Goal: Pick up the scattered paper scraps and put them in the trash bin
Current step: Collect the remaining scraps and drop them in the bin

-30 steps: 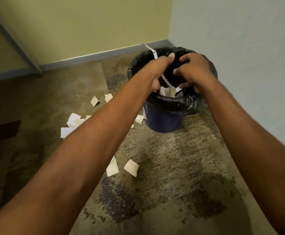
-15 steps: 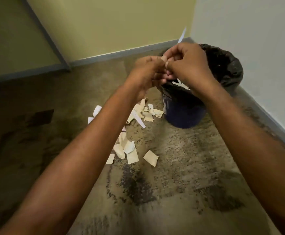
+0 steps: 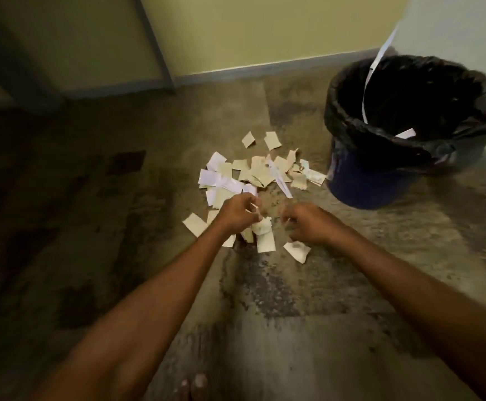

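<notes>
L hand (image 3: 237,214): left of trash bin (image 3: 352,131), low over floor (image 3: 294,337); fingers curled, thumb + fingertip pinching a white scrap (image 3: 253,208).
R hand (image 3: 305,222): btwn L hand & bin, fingers curled in, blurred; can't tell if I've got anything.
Paper scraps (image 3: 260,172): heaped on floor just left of bin's base, some under my hands.
Strip (image 3: 376,62): long, white, sticking up out of bin.
Liner (image 3: 409,157): black, folded over bin rim.

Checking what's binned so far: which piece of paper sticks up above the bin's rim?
The long white strip, standing in the bin and rising well past its rim. The other scraps lie flat in a heap on the floor beside it.
</notes>
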`<state>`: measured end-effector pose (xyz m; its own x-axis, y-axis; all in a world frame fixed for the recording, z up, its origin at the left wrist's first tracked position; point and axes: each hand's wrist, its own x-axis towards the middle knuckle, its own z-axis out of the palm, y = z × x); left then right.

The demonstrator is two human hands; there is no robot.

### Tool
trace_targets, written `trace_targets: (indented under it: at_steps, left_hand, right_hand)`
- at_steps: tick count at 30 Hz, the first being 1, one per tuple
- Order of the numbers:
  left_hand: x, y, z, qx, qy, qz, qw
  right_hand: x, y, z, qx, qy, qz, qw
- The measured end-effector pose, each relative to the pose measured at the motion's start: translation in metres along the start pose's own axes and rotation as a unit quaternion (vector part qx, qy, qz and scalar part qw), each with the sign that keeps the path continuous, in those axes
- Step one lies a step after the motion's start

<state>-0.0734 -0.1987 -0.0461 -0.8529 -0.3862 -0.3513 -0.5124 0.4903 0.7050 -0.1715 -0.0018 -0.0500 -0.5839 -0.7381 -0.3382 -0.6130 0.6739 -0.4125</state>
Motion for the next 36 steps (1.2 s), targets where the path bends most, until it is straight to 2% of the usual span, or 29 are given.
trace_targets:
  at_steps: [3, 6, 9, 12, 14, 16, 18, 21, 25, 30, 33, 36]
  left_hand:
    - [0.001, -0.026, 0.012, 0.121, -0.007, 0.025, 0.992]
    - [-0.004, -0.046, 0.018, 0.173, -0.015, 0.015, 0.985]
    - [-0.008, -0.058, 0.025, 0.221, -0.002, 0.041, 0.974]
    - [-0.006, -0.065, 0.028, 0.223, 0.054, 0.076, 0.970]
    - [-0.004, -0.068, 0.025, 0.236, 0.065, 0.101, 0.964]
    - [-0.003, -0.072, 0.024, 0.270, 0.055, 0.132, 0.952]
    - [-0.004, -0.076, 0.023, 0.293, 0.044, 0.152, 0.943]
    - [-0.009, -0.080, 0.025, 0.289, 0.066, 0.162, 0.941]
    - [-0.020, -0.082, 0.017, 0.219, 0.139, 0.180, 0.949]
    - [-0.030, -0.096, 0.002, 0.142, 0.244, 0.095, 0.955]
    - [-0.030, -0.112, -0.004, 0.144, 0.202, 0.037, 0.968]
    - [-0.034, -0.124, 0.004, 0.154, 0.129, 0.039, 0.979]
  right_hand:
    - [-0.007, 0.014, 0.022, -0.086, -0.052, -0.026, 0.995]
    - [-0.013, 0.018, 0.040, -0.109, -0.038, -0.037, 0.993]
    - [-0.009, 0.021, 0.052, -0.048, -0.014, -0.032, 0.998]
    - [0.002, 0.018, 0.050, 0.099, 0.011, 0.017, 0.995]
    - [0.010, 0.009, 0.047, 0.176, 0.054, 0.036, 0.982]
    - [0.021, -0.003, 0.047, 0.210, 0.095, 0.035, 0.972]
    - [0.032, -0.016, 0.048, 0.184, 0.081, 0.031, 0.979]
    - [0.045, -0.029, 0.053, 0.032, -0.003, 0.026, 0.999]
    - [0.053, -0.030, 0.064, -0.061, -0.002, -0.024, 0.998]
    - [0.063, -0.020, 0.060, 0.015, -0.005, -0.069, 0.997]
    - [0.061, -0.019, 0.061, 0.062, 0.000, -0.078, 0.995]
    - [0.059, -0.019, 0.065, 0.098, 0.042, -0.071, 0.992]
